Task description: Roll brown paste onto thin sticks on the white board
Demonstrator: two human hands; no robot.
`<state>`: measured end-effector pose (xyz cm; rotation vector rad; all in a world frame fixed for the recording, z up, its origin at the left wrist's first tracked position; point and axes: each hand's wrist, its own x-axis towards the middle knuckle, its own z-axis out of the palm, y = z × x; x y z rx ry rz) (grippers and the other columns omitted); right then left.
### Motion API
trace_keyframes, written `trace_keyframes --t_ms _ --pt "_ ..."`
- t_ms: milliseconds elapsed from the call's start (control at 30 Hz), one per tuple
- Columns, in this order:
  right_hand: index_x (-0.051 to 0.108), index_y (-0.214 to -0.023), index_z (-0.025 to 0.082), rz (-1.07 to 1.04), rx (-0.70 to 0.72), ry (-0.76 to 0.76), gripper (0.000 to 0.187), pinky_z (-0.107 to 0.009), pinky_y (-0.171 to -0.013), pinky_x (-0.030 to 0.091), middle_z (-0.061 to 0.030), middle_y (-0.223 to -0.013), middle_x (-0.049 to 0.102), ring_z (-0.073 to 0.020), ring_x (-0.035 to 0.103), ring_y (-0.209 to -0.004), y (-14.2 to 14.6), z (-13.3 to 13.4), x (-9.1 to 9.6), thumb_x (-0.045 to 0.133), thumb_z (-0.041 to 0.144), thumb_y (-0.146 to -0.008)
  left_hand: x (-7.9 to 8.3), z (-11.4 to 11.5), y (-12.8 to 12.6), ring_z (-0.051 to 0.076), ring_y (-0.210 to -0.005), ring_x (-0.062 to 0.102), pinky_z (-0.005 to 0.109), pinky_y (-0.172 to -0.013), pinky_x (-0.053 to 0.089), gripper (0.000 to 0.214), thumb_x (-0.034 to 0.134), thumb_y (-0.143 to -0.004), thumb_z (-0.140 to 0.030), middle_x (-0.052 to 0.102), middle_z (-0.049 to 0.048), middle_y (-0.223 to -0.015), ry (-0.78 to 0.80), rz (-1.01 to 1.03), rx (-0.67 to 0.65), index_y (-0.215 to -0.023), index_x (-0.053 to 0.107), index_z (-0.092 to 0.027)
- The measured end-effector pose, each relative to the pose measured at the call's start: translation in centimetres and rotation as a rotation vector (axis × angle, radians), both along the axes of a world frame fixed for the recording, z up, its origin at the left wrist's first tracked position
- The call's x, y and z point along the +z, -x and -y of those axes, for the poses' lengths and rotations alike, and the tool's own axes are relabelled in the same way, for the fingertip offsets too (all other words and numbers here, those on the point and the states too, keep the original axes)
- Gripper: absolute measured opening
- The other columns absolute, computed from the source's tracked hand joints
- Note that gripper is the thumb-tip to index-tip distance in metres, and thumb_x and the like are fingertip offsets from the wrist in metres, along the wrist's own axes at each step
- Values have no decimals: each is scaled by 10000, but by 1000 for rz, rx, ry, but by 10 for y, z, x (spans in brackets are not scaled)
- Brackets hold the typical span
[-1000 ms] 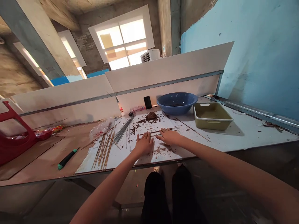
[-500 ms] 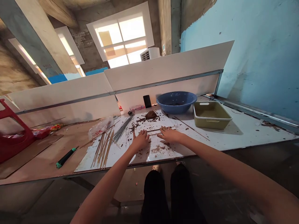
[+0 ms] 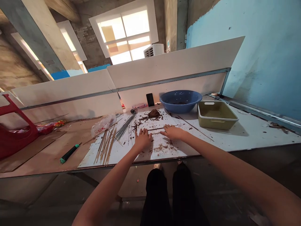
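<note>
My left hand [image 3: 143, 139] lies flat on the white board with its fingers spread. My right hand [image 3: 173, 132] rests palm down to its right, fingers stretched out. Between them run a thin dark brown stick [image 3: 156, 129] and a paler thin stick [image 3: 155, 133], roughly parallel, their ends passing under or beside the fingers. What lies beneath the palms is hidden. A lump of brown, clay-like material [image 3: 153, 113] sits beyond the hands, with crumbs and short pieces around it. Brown powder [image 3: 162, 147] is scattered on the near side.
Left of my hands lie several bamboo-coloured sticks [image 3: 105, 146], a bundle of grey wires [image 3: 127, 125] and a green-black screwdriver-like tool [image 3: 70, 154]. A blue basin [image 3: 181, 105], an olive tub [image 3: 217, 123] and a dark phone [image 3: 150, 99] stand behind. A red stool [image 3: 20, 131] is far left.
The view has shifted slightly. My right hand has slid a little forward, away from me, over the board; the left hand stays nearly in place. Both remain flat.
</note>
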<state>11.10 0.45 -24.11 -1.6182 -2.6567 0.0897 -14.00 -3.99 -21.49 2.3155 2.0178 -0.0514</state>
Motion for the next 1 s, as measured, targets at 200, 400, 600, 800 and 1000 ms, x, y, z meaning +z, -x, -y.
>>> trace_keyframes --t_ms 200,400,600,800,1000 --pt "430 -1776 82 -18 -45 1 766 -633 -1328 383 -307 -1787 446 -441 399 -1695 8 -21 18 255 539 -1187 16 -22 -11 385 -1811 4 710 -1439 50 788 161 -1144 -486 168 95 -1937 22 58 98 -1854 258 -158" --pt "391 -1791 61 -22 14 -101 808 -596 -1376 339 -296 -1822 396 -395 352 -1731 -6 13 -10 288 589 -1187 -2 8 12 374 -1807 -80 713 -1439 16 800 189 -1137 -544 214 65 -1929 -36 32 40 -1859 255 -206" --pt "432 -1780 77 6 -65 8 783 -559 -1383 339 -292 -1814 414 -384 363 -1729 4 -10 17 263 568 -1193 14 -11 1 409 -1807 29 723 -1426 104 780 188 -1143 -491 228 123 -1923 5 33 73 -1846 278 -166" --pt "402 -1786 51 29 -65 -45 865 -554 -1393 315 -298 -1831 384 -403 341 -1735 -1 0 2 280 656 -1180 7 -5 10 398 -1808 17 715 -1429 102 759 185 -1155 -533 259 98 -1922 -7 44 48 -1848 288 -242" --pt "429 -1792 129 60 -3 -34 794 -658 -1361 346 -299 -1774 480 -424 418 -1696 -6 0 0 338 613 -1169 2 7 26 418 -1806 25 769 -1410 83 768 177 -1140 -516 222 86 -1928 10 34 11 -1845 295 -235"
